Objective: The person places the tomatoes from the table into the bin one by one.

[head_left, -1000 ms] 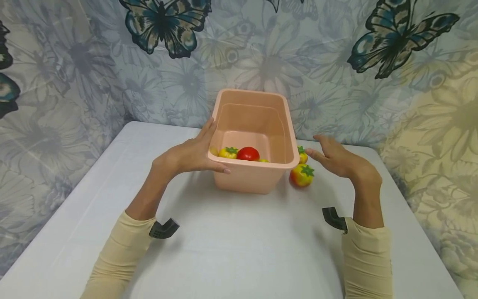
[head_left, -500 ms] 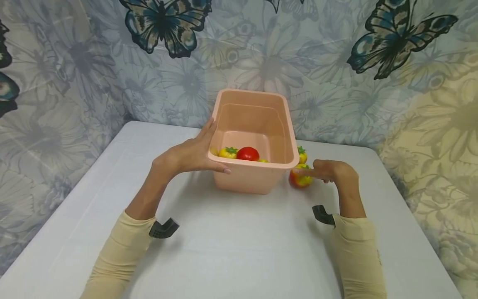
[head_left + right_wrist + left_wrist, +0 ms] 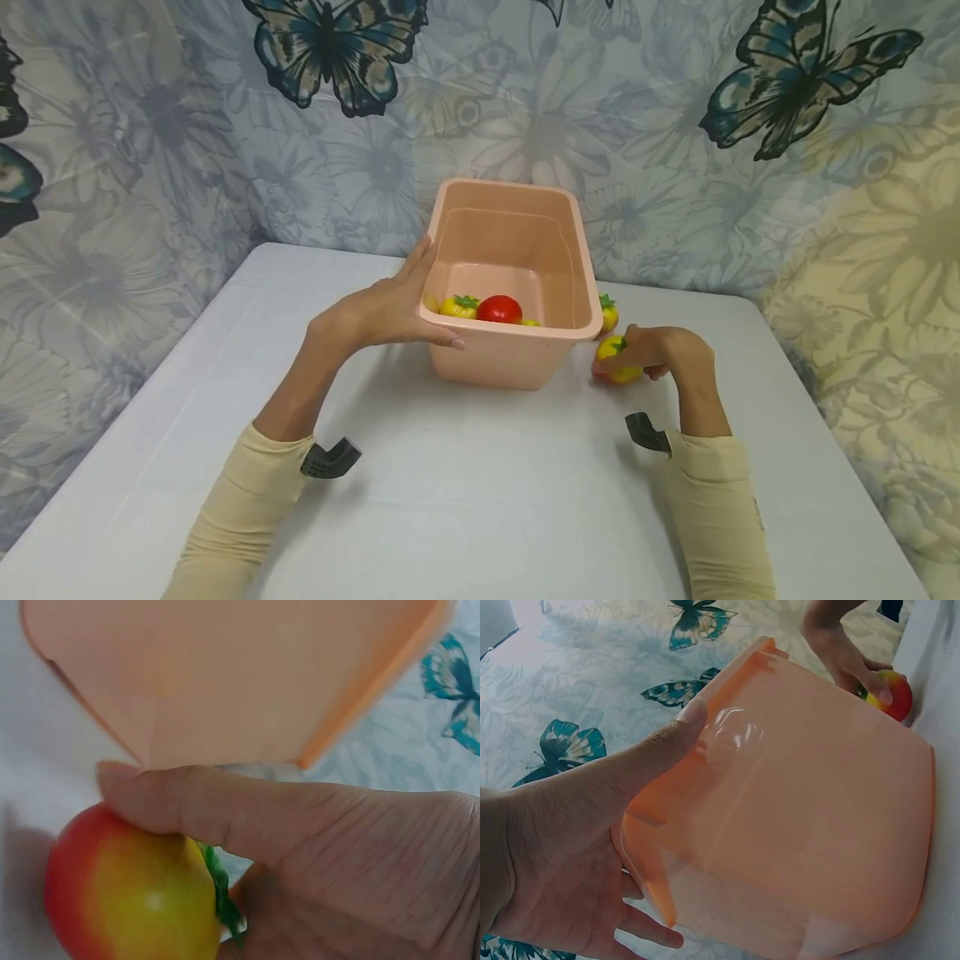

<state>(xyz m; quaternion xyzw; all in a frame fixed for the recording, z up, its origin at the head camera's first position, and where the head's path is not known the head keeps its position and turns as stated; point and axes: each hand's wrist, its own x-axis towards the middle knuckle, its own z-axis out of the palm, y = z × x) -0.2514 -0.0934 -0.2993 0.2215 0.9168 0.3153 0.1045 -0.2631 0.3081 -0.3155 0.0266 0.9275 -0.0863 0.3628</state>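
A peach plastic bin (image 3: 502,362) stands on the white table. My left hand (image 3: 382,312) holds its near left corner, thumb across the front under the rim and fingers along the left side. To the right of the bin, my right hand (image 3: 667,350) grips a red-and-yellow tomato (image 3: 135,892) with a green leafy top, its thumb pressed on the near side. Behind it sits another yellow-red tomato (image 3: 609,318) against the bin's right side, partly hidden. Inside the bin lie a red tomato (image 3: 498,309) and a yellow one (image 3: 459,306) with a green top.
The white table (image 3: 480,500) reaches back to a wall covering (image 3: 540,108) with flowers and butterflies, close behind the bin. Black camera mounts (image 3: 330,458) stick out from both sleeves.
My right hand has come down and left from above the tomatoes and taken hold of the nearer one, which has shifted slightly right. The left hand and bin stay put.
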